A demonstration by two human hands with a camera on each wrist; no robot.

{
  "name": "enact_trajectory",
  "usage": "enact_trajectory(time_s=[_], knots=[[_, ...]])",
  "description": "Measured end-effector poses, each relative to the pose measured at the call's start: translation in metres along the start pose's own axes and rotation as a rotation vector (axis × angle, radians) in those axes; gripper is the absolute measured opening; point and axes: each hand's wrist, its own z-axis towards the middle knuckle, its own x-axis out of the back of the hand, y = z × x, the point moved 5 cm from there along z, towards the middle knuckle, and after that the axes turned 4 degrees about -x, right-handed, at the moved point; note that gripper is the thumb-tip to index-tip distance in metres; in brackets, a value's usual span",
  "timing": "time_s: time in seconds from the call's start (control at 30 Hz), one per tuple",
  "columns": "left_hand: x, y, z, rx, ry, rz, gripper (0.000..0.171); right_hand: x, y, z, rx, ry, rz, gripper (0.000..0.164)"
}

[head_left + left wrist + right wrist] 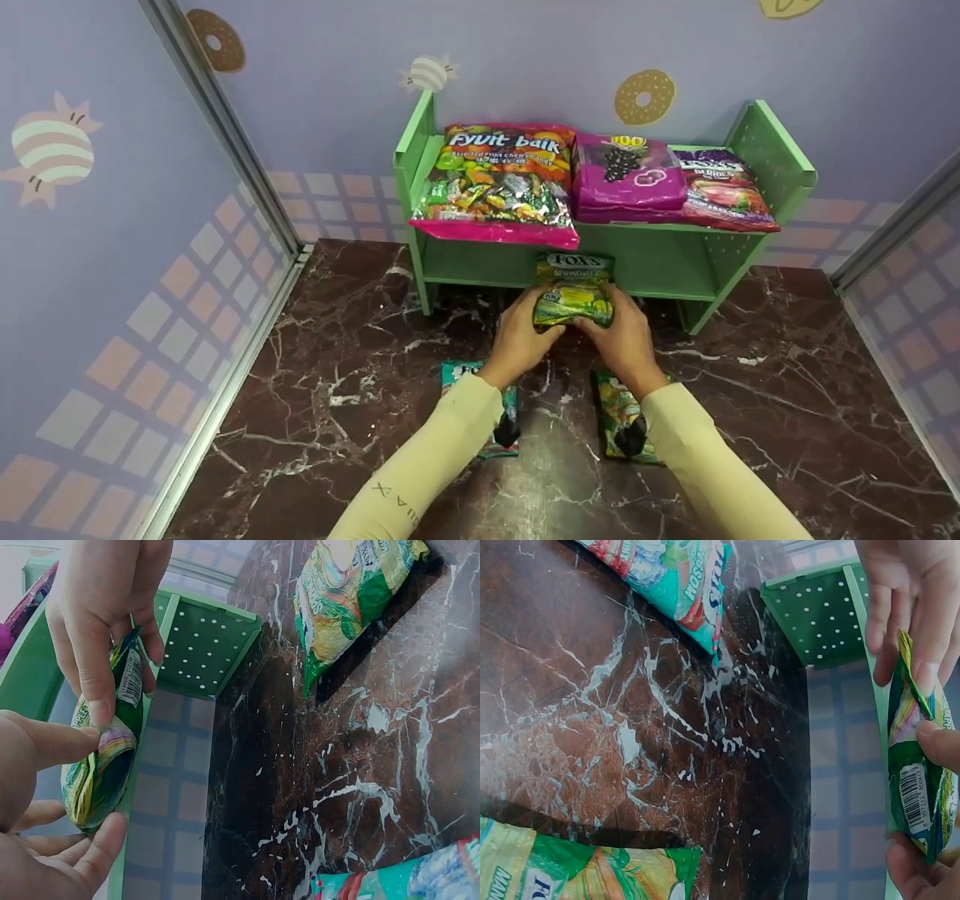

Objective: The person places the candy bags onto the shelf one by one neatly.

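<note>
A green and yellow Fox's candy bag (574, 296) stands tilted at the front of the lower tier of the green shelf (480, 262). My left hand (525, 337) grips its left side, and my right hand (621, 337) grips its right side. The left wrist view has the bag (105, 750) edge-on, with the left hand (52, 840) at lower left and the right hand (112, 615) above. A barcode shows on the bag's back (919, 795) in the right wrist view, where the right hand (922, 870) is partly cut off.
On the top tier lie a Fyvit baik candy bag (502, 184), a purple grape candy bag (630, 180) and a Fox's berries bag (727, 191). A teal Fox's bag (457, 373) and a green mango Fox's bag (611, 405) lie on the dark marbled surface (360, 450) beneath the forearms.
</note>
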Motion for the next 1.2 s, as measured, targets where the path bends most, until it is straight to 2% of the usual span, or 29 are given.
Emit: enact_trajectory(time_s=[0.23,0.53,0.9,1.2], knots=[[0.002,-0.003,-0.007,0.051,-0.041,-0.008,0.066,0.0,0.003,0.006,-0.028,0.035,-0.024,0.072],[0.003,0.003,-0.016,0.019,-0.052,-0.031,0.066,-0.002,0.006,0.011,-0.086,0.032,-0.029,0.073],[0.0,0.001,-0.02,0.046,-0.102,-0.058,0.068,-0.001,0.01,0.014,-0.127,0.044,-0.059,0.076],[-0.005,-0.001,-0.02,0.046,-0.168,-0.145,0.073,0.002,0.014,0.016,-0.097,0.116,-0.041,0.068]])
